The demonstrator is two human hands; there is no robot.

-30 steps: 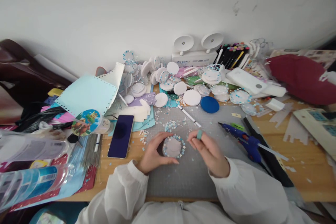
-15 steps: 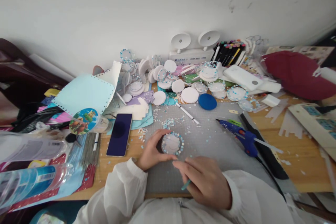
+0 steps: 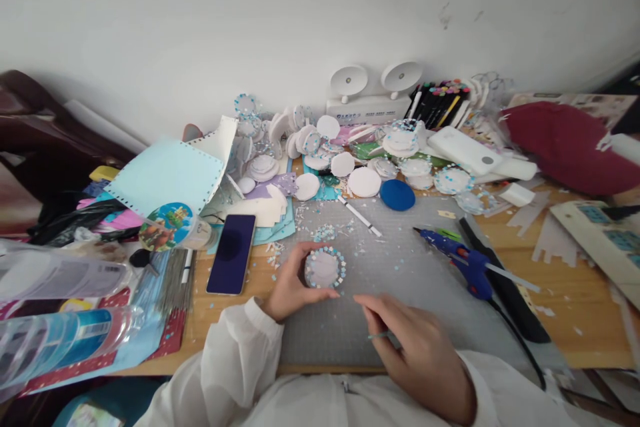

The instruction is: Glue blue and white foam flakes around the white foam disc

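My left hand [image 3: 290,287] curls its thumb and fingers around a small round white disc [image 3: 323,269], whose rim is ringed with tiny white and blue pieces. To the right and a little nearer me is my right hand [image 3: 417,347], apart from the disc. Its fingers are pinched round a thin teal tool [image 3: 379,335], mostly hidden by the hand, so its kind is unclear. Loose blue and white bits [image 3: 324,232] lie just beyond the disc on the grey mat [image 3: 345,340].
A blue glue gun [image 3: 467,267] lies on the right with its cord trailing. On the left are a phone [image 3: 231,253], a lidded cup [image 3: 173,225] and a plastic bottle [image 3: 70,343]. Several white discs, a blue disc [image 3: 397,194] and a white pen [image 3: 359,215] lie farther back.
My right hand has drawn back to the right, away from the disc, with the teal tool in it. My left hand still holds the disc, nearly in place.
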